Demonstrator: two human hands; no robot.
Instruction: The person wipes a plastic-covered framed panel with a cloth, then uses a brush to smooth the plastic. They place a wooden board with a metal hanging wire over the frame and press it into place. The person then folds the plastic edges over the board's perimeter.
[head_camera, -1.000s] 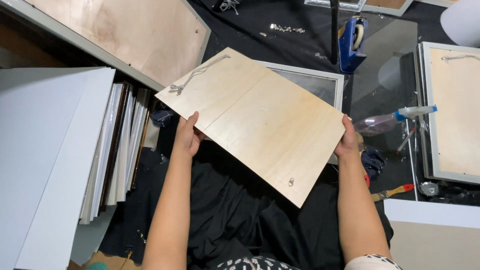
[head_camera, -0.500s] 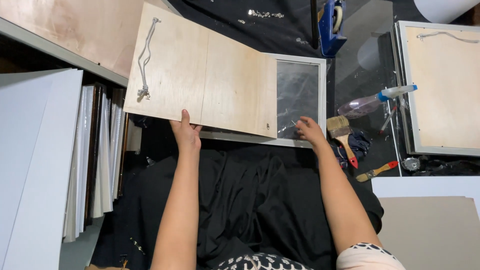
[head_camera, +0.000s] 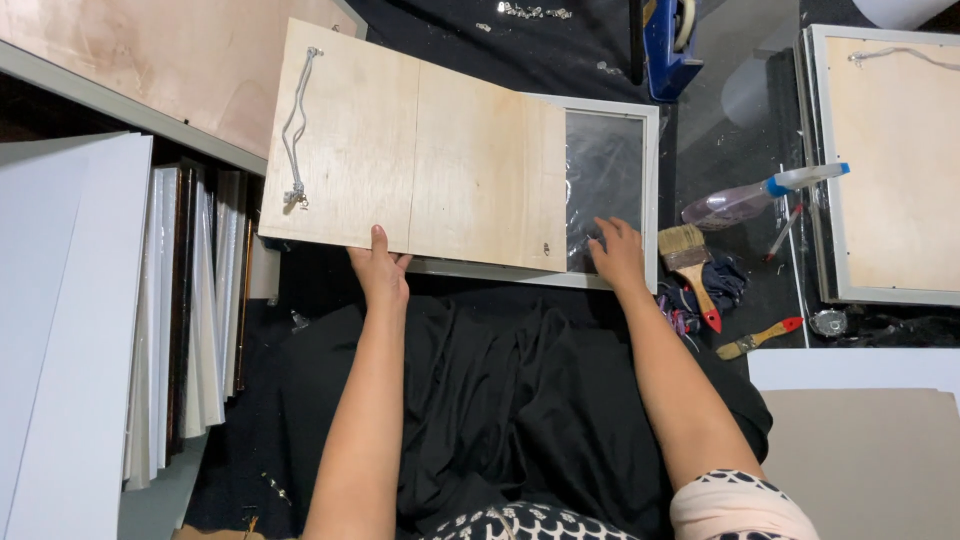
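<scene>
Black cloth (head_camera: 480, 400) nearest, spread under both forearms. Stacked white boards (head_camera: 170, 320) stand on edge at left. Right of the right hand (head_camera: 620, 255): a paintbrush (head_camera: 690, 260) with red-tipped handle, a smaller brush (head_camera: 760, 337), a spray bottle (head_camera: 760, 195). Left hand (head_camera: 380, 270) grips the near edge of the plywood backing board (head_camera: 420, 150), thumb on top, fingers hidden beneath. Right hand's fingers spread loosely, flat on the glass of the white picture frame (head_camera: 652, 200). Board lies over the frame's left part. Beyond, a blue tool (head_camera: 665, 45).
</scene>
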